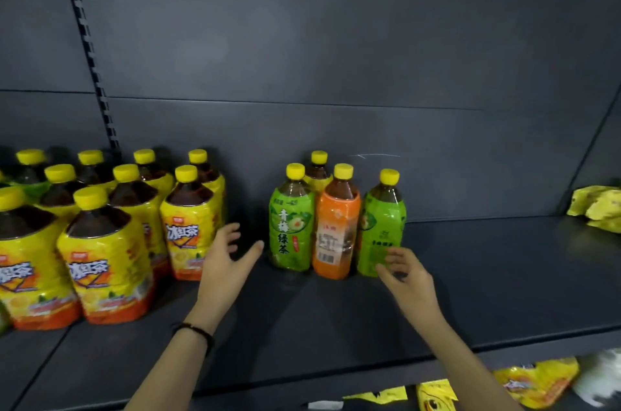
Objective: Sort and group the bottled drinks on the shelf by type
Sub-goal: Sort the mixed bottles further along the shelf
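Both empty, the left hand [224,254] and right hand [401,271] are flanking the mixed bottles [332,222], best gripped low and slid upright.

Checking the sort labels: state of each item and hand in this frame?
yellow-label iced tea bottles: upright, capped, grouped at left.
left green tea bottle: upright, capped, in the mixed cluster.
orange-label bottle: upright, capped, between the green ones.
right green tea bottle: upright, capped.
rear yellow-label bottle: upright, behind the cluster.
left hand: open, empty.
right hand: open, at the right green bottle; contact unclear.
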